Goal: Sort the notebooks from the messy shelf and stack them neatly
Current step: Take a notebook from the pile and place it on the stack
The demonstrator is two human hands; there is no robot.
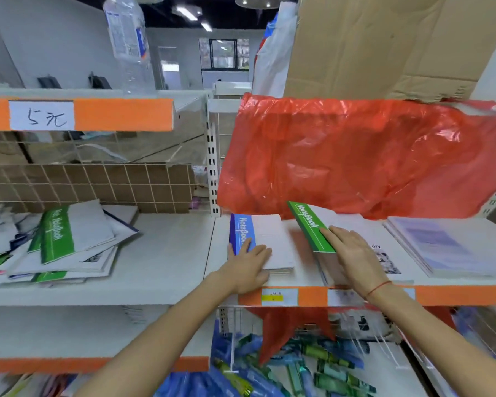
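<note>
The green-spined white notebook (312, 227) lies tilted on a stack on the right shelf (455, 293), under the right hand (352, 253), fingers straight. The left hand (249, 265) presses flat, fingers apart, on the blue-spined notebook stack (265, 242). Squaring seems underway; next, align the edges.

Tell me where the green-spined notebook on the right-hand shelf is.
The green-spined notebook lies centre-right, tilted up under the right hand, just right of the blue-spined stack and below the red plastic bag.
</note>
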